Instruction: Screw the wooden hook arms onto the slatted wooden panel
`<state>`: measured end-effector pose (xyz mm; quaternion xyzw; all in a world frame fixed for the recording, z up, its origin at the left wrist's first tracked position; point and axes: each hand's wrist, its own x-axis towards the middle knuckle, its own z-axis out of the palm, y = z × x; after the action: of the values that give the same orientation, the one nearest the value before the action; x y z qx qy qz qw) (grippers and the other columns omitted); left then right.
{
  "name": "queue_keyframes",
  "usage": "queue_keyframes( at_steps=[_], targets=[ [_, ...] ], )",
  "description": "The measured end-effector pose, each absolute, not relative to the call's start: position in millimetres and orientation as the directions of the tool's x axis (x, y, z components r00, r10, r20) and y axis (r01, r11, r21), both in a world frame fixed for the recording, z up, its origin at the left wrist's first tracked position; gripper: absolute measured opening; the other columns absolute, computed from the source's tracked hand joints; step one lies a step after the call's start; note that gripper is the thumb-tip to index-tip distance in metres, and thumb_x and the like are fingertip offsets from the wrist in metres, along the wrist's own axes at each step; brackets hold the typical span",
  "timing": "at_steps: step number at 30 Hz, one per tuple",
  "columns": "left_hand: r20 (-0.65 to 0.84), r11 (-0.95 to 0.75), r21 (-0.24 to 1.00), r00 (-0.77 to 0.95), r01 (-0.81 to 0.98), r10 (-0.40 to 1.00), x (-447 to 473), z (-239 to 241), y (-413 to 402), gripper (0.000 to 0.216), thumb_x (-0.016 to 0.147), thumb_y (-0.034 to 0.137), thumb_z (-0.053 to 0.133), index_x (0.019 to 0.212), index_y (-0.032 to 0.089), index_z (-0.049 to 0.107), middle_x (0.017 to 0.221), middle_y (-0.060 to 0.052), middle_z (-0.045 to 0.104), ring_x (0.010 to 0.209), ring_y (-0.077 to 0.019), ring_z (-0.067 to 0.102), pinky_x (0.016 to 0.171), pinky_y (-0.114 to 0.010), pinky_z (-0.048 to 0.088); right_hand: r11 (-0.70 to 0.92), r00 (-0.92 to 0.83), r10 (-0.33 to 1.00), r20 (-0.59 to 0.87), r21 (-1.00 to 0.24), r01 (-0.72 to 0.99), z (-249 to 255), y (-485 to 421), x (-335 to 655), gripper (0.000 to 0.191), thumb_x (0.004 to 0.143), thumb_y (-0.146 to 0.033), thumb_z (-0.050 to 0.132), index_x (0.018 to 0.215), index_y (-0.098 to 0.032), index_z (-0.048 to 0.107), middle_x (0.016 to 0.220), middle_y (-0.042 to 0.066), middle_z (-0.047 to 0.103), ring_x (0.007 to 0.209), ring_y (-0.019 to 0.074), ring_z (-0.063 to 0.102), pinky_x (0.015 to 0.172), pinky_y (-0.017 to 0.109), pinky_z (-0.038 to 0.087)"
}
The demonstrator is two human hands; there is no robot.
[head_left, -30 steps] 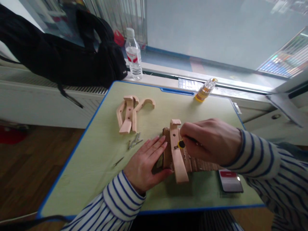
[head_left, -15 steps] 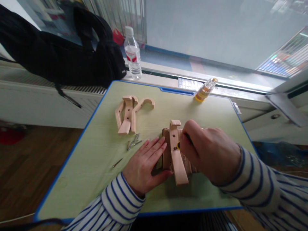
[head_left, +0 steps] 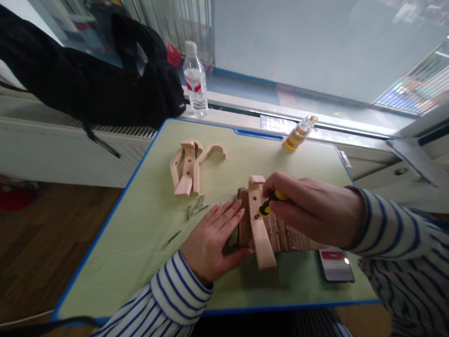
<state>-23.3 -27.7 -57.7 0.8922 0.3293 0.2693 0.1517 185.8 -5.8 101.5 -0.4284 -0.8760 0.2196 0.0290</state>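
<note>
Pale-green table (head_left: 140, 243) stood by window ledge (head_left: 228, 117). Clear bottle (head_left: 196, 84) stood upright on ledge, liquid level hard to tell; small transparent bottle (head_left: 298, 135) at table's far edge showed amber lower down. Left hand (head_left: 213, 238) lay flat, grasping nothing, fingers on brown ridged board (head_left: 285, 236). Right hand (head_left: 310, 208) gripped yellow-black screwdriver (head_left: 269, 205), tip at wooden hook (head_left: 263, 238) lying across board.

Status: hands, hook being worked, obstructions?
Right hand gripping screwdriver, tip at wooden hook. Left hand touching brown board. Hook lies across board. Nothing visibly blocking.
</note>
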Motion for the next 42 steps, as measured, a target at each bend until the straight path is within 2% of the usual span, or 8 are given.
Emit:
queue_keyframes(
  at_steps=[3, 9, 20, 23, 27, 30, 37, 42],
  targets=[
    [0.377, -0.739, 0.438, 0.642, 0.511, 0.667, -24, -60, -28, 0.069, 0.08, 0.05, 0.055, 0.135, 0.01, 0.041, 0.139, -0.019, 0.043, 0.13, -0.0315, 0.038, 0.105, -0.054, 0.033, 0.565, -0.659, 0.731, -0.178, -0.382, 0.731, 103, 1, 187, 0.022, 0.091, -0.032, 0.034, 0.1, -0.017, 0.047, 0.069, 0.0, 0.055, 0.057, 0.0104, 0.046, 0.054, 0.024, 0.029],
    [0.351, -0.735, 0.426, 0.652, 0.528, 0.672, -23, -59, -30, 0.068, 0.08, 0.051, 0.054, 0.134, 0.01, 0.042, 0.138, -0.018, 0.044, 0.129, -0.0311, 0.039, 0.105, -0.054, 0.032, 0.614, -0.685, 0.696, -0.214, -0.317, 0.723, 108, 8, 186, 0.018, 0.091, -0.03, 0.036, 0.091, -0.017, 0.049, 0.071, 0.001, 0.055, 0.058, 0.0107, 0.045, 0.054, 0.024, 0.028],
    [0.359, -0.743, 0.379, 0.652, 0.552, 0.668, -23, -51, -28, 0.065, 0.081, 0.051, 0.052, 0.128, 0.008, 0.048, 0.133, -0.02, 0.049, 0.124, -0.0325, 0.045, 0.101, -0.055, 0.037, 0.615, -0.662, 0.741, -0.117, -0.28, 0.737, 100, -8, 182, 0.014, 0.091, -0.03, 0.036, 0.09, -0.018, 0.043, 0.065, -0.002, 0.052, 0.052, 0.0093, 0.039, 0.05, 0.024, 0.023],
    [0.377, -0.745, 0.377, 0.644, 0.55, 0.666, -23, -51, -27, 0.065, 0.08, 0.052, 0.053, 0.127, 0.007, 0.049, 0.131, -0.02, 0.052, 0.123, -0.033, 0.047, 0.1, -0.056, 0.038, 0.555, -0.584, 0.807, -0.081, -0.23, 0.799, 95, -14, 174, 0.017, 0.092, -0.032, 0.033, 0.088, -0.018, 0.042, 0.058, -0.004, 0.048, 0.047, 0.009, 0.035, 0.048, 0.025, 0.02],
    [0.365, -0.737, 0.397, 0.643, 0.547, 0.674, -22, -50, -26, 0.065, 0.08, 0.051, 0.054, 0.128, 0.007, 0.049, 0.13, -0.02, 0.052, 0.123, -0.0336, 0.046, 0.101, -0.056, 0.036, 0.349, -0.359, 0.932, -0.048, -0.147, 0.926, 89, -23, 166, 0.024, 0.091, -0.042, 0.031, 0.086, -0.021, 0.042, 0.052, -0.006, 0.042, 0.044, 0.0099, 0.034, 0.048, 0.027, 0.017],
    [0.358, -0.734, 0.399, 0.643, 0.55, 0.677, -22, -49, -26, 0.065, 0.08, 0.052, 0.053, 0.129, 0.008, 0.048, 0.132, -0.019, 0.05, 0.124, -0.033, 0.045, 0.102, -0.056, 0.035, 0.292, -0.304, 0.952, -0.043, -0.172, 0.941, 87, -25, 167, 0.026, 0.091, -0.045, 0.031, 0.089, -0.022, 0.043, 0.051, -0.006, 0.041, 0.044, 0.0105, 0.036, 0.048, 0.026, 0.02],
    [0.346, -0.742, 0.371, 0.658, 0.559, 0.669, -23, -51, -27, 0.068, 0.081, 0.053, 0.051, 0.129, 0.006, 0.046, 0.136, -0.019, 0.046, 0.126, -0.0321, 0.043, 0.102, -0.056, 0.035, 0.572, -0.567, 0.818, 0.093, -0.224, 0.789, 84, -13, 181, 0.02, 0.091, -0.034, 0.037, 0.096, -0.019, 0.05, 0.076, 0.0, 0.057, 0.06, 0.0103, 0.046, 0.056, 0.025, 0.031],
    [0.368, -0.748, 0.339, 0.651, 0.571, 0.664, -22, -52, -28, 0.068, 0.081, 0.054, 0.051, 0.128, 0.005, 0.048, 0.133, -0.02, 0.049, 0.124, -0.0322, 0.045, 0.102, -0.055, 0.036, 0.731, -0.72, 0.683, 0.125, -0.1, 0.675, 83, -6, 183, 0.025, 0.093, -0.033, 0.034, 0.092, -0.019, 0.055, 0.074, 0.0, 0.052, 0.058, 0.0099, 0.041, 0.053, 0.026, 0.028]
  ],
)
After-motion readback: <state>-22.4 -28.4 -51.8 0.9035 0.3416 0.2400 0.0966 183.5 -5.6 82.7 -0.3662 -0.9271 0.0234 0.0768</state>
